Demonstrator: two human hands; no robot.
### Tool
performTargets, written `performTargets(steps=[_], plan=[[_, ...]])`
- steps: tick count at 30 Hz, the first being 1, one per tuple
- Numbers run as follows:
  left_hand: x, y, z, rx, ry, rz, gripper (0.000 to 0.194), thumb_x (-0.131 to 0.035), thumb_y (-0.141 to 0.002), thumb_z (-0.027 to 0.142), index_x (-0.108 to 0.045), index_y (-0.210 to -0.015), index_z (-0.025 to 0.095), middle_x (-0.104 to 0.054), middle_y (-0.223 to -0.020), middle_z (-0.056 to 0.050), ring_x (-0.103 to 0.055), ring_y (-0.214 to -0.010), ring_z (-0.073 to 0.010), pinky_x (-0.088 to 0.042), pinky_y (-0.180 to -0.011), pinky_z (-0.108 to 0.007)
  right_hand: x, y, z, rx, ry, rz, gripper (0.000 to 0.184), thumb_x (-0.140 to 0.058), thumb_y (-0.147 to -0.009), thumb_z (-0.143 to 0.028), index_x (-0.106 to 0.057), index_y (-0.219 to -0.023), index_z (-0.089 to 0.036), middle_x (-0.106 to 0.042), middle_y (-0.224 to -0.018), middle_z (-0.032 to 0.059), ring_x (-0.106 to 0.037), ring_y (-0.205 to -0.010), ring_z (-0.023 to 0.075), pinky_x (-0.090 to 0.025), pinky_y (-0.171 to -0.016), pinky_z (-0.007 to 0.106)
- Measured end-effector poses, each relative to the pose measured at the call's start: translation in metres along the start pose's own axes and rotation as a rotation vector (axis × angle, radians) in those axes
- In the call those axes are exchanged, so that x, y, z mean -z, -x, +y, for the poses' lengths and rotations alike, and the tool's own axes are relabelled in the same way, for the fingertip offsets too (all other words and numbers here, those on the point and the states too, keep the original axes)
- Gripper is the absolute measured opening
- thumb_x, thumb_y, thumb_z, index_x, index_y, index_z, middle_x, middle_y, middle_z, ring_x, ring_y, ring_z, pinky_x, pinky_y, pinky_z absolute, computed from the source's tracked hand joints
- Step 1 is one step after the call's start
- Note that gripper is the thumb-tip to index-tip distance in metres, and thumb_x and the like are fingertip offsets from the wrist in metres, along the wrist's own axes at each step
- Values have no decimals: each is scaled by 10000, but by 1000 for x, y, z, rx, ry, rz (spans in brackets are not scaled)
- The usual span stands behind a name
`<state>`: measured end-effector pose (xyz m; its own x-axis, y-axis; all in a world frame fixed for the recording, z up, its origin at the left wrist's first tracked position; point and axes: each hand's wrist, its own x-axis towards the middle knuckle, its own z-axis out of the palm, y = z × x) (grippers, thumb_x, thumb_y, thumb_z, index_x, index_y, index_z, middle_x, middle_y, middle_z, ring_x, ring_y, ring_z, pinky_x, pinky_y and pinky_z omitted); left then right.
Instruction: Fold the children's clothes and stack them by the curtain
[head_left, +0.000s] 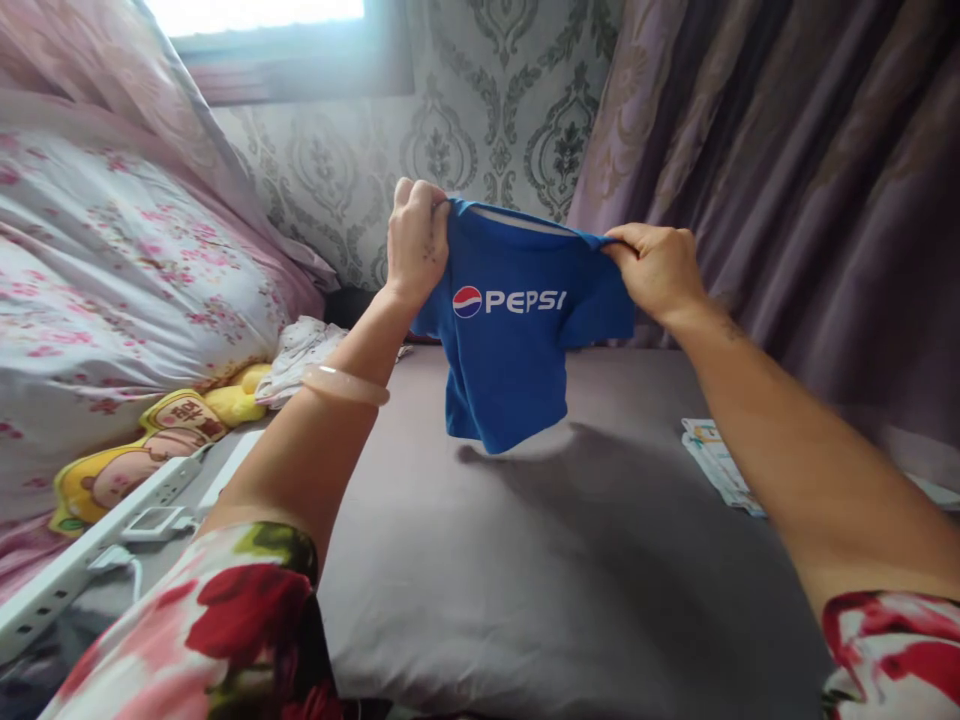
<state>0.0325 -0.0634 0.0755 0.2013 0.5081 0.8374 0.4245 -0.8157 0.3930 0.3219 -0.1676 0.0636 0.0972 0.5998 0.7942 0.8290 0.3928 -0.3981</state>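
Note:
A small blue T-shirt (510,370) with a PEPSI print hangs upright in the air, its front facing me. My left hand (416,240) is closed on its left shoulder by the collar. On the other side, my right hand (656,265) pinches the right shoulder between thumb and fingers. The neckline is stretched between both hands, and the short sleeves droop outward. Below the hem, the shirt's shadow falls on the grey sheet (555,580); the hem hangs above the surface.
A white power strip (97,550) with plugs runs along the left, beside a yellow plush toy (120,470) and floral bedding (142,260). A crumpled white cloth (304,355) lies farther back. Folded printed cloth (720,465) rests at right, near a purple curtain (795,200).

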Motion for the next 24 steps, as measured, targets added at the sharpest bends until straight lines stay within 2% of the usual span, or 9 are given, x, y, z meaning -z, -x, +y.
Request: performTargets(steps=[3,5,7,10,12,16,20,24], plan=[[20,7,1,52,177,-205,231,-546,-919,384,-608,-929,162,-645,-934,-42,-643,-954,-198,-542,-780,-287,19,4,-6,-179,-266,-328,262,-712,-809,-428,-727,-896,-181,-728,-809,54,-669,-800,193,-540,-808,368],[26,7,-4,66,245,-328,210,-561,-907,358,-623,-929,158,-652,-836,-43,-668,-880,-211,-561,-734,-319,26,2,0,-275,-417,-458,340,-748,-758,-489,-722,-896,-180,-719,-754,46,-664,-703,176,-558,-705,333],[19,3,-9,91,227,-347,175,-584,-878,330,-634,-905,164,-651,-778,-35,-664,-854,-203,-563,-735,-323,24,-4,10,-312,-395,-446,364,-787,-706,-500,-724,-855,-175,-708,-711,36,-648,-635,165,-548,-623,305],[-4,-4,-10,114,129,-256,110,-646,-801,270,-634,-821,162,-649,-757,-27,-636,-883,-185,-547,-801,-304,13,-12,18,-305,-248,-329,338,-825,-654,-485,-723,-755,-179,-700,-671,36,-626,-585,161,-526,-549,283],[-14,-6,-6,123,166,-216,104,-643,-800,258,-634,-817,156,-651,-773,-31,-630,-878,-175,-541,-819,-308,9,-14,19,-272,-263,-308,326,-801,-677,-509,-726,-762,-203,-707,-677,37,-648,-621,178,-542,-565,290],[-13,-4,0,141,415,-248,154,-580,-880,312,-631,-892,167,-634,-737,-14,-649,-791,-157,-558,-740,-301,17,-13,21,-236,-395,-370,345,-738,-731,-564,-728,-827,-232,-710,-682,28,-681,-685,196,-571,-621,316],[-13,-7,-1,167,392,-275,134,-677,-810,290,-632,-831,165,-600,-645,15,-638,-709,-138,-555,-661,-247,21,-14,26,-260,-372,-309,309,-770,-715,-516,-726,-784,-219,-695,-636,20,-670,-643,189,-564,-590,312],[-20,-8,0,209,424,-329,146,-706,-781,267,-638,-858,163,-631,-693,10,-646,-693,-134,-564,-642,-253,15,-15,24,-314,-423,-306,295,-766,-728,-488,-733,-836,-215,-706,-669,16,-669,-636,178,-564,-587,304]])
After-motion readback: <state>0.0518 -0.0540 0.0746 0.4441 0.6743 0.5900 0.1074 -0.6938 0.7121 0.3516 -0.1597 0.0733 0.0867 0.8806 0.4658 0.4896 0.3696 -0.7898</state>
